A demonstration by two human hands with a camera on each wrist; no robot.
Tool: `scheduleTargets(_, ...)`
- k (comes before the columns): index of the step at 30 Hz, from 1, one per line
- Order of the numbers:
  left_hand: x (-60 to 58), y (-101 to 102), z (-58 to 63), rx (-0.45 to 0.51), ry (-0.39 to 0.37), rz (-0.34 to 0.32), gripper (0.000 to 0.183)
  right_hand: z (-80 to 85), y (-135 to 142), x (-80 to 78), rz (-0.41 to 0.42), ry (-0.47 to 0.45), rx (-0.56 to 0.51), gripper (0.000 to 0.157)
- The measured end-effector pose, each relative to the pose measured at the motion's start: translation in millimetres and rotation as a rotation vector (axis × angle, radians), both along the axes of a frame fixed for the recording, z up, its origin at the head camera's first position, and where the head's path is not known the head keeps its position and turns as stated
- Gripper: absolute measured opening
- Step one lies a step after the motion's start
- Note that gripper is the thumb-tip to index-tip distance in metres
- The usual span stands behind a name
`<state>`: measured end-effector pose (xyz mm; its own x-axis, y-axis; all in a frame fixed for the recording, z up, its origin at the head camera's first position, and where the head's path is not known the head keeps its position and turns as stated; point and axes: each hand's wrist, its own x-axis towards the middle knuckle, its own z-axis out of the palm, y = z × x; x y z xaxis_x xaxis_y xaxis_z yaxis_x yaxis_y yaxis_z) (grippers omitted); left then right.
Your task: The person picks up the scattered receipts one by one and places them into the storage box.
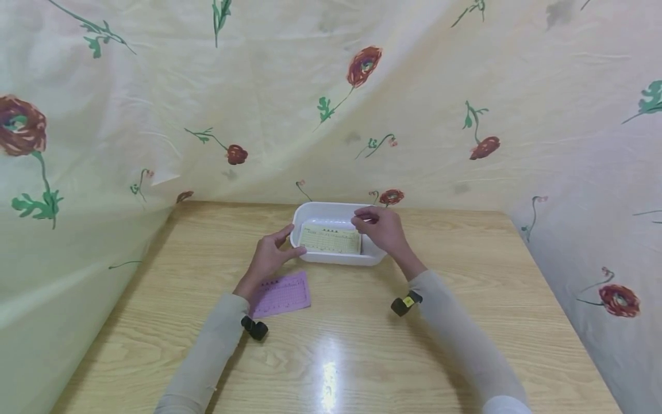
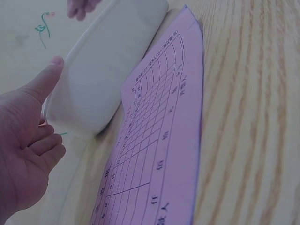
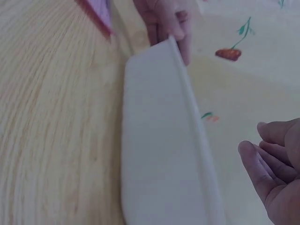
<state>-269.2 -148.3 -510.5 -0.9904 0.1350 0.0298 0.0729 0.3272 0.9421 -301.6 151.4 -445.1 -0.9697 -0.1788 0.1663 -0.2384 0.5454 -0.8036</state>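
Observation:
At the far side of the table stands a white plastic tray (image 1: 346, 259). A pale yellow printed form (image 1: 331, 238), ruled like a receipt, lies inside, towards its left. My left hand (image 1: 271, 251) holds the tray's left end, thumb at the near rim and fingers round the end; in the left wrist view the thumb meets the rim. My right hand (image 1: 381, 229) hovers over the tray's right part with fingers loosely bent. In the right wrist view, thumb and fingertips stand apart with nothing between them. A purple printed form (image 1: 283, 295) lies on the table, partly behind the left wrist.
The wooden table (image 1: 357, 333) has its far edge against a hanging flowered cloth (image 1: 269, 103). More of this cloth hangs along the left and right sides. Each wrist carries a black strapped device.

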Motion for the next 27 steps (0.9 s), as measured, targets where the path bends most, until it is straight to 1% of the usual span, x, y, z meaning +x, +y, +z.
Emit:
scheduleTargets(3, 0.5, 0, -0.1, -0.001, -0.002, 0.003, 0.088, 7.8, -1, 10.0, 0.026, 0.015, 0.011, 0.027)
scheduleTargets(7, 0.9, 0, -0.2, -0.006, 0.007, 0.003, 0.088, 10.1, -6, 24.2, 0.077, 0.026, -0.008, 0.026)
scheduleTargets(11, 1.2, 0, 0.0, -0.007, 0.014, 0.004, 0.086, 4.5, -13, 38.1, 0.127, 0.025, -0.050, 0.028)
scheduleTargets(16, 0.9, 0, 0.2, -0.005, 0.022, 0.005, 0.085, -4.6, -24, 53.9, 0.162, 0.020, -0.102, 0.027)
scheduleTargets(23, 0.7, 0, 0.3, -0.011, 0.018, 0.003, 0.086, -17.8, -40, 70.8, 0.151, 0.063, -0.076, 0.021)
scheduleTargets(27, 0.7, 0, 0.5, -0.011, 0.018, 0.002, 0.087, -25.5, -49, 78.9, 0.175, 0.066, -0.095, 0.019)
